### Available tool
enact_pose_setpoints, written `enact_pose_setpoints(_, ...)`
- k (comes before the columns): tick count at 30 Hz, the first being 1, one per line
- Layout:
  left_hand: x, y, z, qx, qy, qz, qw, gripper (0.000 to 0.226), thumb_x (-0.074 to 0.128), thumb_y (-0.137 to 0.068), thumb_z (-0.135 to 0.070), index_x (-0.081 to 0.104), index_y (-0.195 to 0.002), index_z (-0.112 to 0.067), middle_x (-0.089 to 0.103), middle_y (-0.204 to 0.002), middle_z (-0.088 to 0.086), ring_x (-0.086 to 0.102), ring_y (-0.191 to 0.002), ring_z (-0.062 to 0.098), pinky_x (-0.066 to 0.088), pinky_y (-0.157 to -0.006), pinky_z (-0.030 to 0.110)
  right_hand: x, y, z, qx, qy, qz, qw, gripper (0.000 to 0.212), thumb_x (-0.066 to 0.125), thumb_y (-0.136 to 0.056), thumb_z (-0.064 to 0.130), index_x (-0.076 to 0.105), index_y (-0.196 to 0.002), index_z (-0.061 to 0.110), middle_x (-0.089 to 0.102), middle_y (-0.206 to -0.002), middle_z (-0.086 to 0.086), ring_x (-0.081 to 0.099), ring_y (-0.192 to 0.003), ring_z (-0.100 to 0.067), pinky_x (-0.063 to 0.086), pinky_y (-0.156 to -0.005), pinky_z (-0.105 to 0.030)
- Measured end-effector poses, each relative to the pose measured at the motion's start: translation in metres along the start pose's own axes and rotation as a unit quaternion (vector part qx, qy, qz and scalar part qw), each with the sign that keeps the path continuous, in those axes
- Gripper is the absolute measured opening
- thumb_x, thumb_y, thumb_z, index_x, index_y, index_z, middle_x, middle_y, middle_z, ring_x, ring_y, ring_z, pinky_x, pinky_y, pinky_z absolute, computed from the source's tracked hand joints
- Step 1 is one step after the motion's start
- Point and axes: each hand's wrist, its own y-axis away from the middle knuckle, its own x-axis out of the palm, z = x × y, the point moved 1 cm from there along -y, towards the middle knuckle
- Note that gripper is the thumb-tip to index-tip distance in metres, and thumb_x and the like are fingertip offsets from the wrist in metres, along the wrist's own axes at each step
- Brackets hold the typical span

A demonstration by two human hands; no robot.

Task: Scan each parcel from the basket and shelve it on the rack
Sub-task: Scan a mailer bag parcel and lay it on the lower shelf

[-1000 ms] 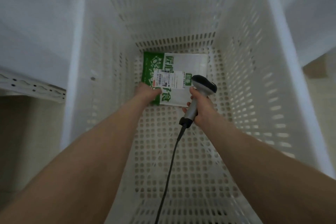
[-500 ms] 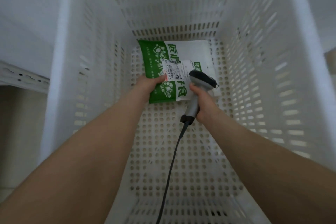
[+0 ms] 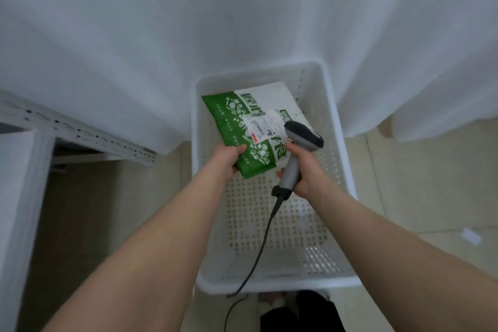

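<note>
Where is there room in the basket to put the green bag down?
The basket's far end is crowded: the left hand holds the parcel there, the right hand the scanner. Between them and the near rim its floor is bare; only the cable crosses it. The tiles by its right wall are free too.

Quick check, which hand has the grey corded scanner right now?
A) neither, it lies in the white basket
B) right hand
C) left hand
B: the right hand grips the grey corded barcode scanner by its handle; the left hand holds the green-and-white parcel bag.
</note>
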Motion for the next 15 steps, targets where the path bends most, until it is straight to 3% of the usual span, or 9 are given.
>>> enact_pose_setpoints(8, -0.020, 0.190, -0.078, 0.028, 0.023, 0.049, 0.998, 0.036, 0.053, -0.092, 0.006, 0.054, -0.127, -0.004, 0.063, -0.123, 0.014, 0.063, -0.099, 0.025, 0.053, -0.072, 0.035, 0.022, 0.177, 0.050, -0.030, -0.029, -0.005, 0.999, 0.027, 0.074, -0.084, 0.023, 0.060, -0.107, 0.018, 0.066, -0.089, 0.000, 0.058, -0.078, -0.015, 0.049, -0.069, -0.030)
enact_pose_setpoints(12, -0.030, 0.267, -0.088, 0.049, 0.058, 0.068, 0.995, 0.037, 0.050, -0.092, 0.008, 0.053, -0.127, -0.004, 0.062, -0.125, 0.014, 0.061, -0.110, 0.028, 0.053, -0.074, 0.036, 0.025, 0.246, 0.071, -0.049, -0.047, 0.043, 0.997, 0.009, 0.071, -0.086, 0.017, 0.063, -0.089, 0.013, 0.071, -0.063, 0.000, 0.066, -0.051, -0.012, 0.049, -0.045, -0.020)
enact_pose_setpoints(15, -0.037, 0.317, -0.083, 0.078, 0.077, 0.070, 0.992, 0.040, 0.049, -0.093, 0.009, 0.051, -0.129, -0.008, 0.062, -0.126, 0.012, 0.062, -0.106, 0.025, 0.053, -0.068, 0.034, 0.023, 0.294, 0.079, -0.049, -0.054, 0.092, 0.993, 0.009, 0.070, -0.087, 0.016, 0.064, -0.087, 0.010, 0.072, -0.061, -0.004, 0.066, -0.045, -0.015, 0.047, -0.037, -0.020)
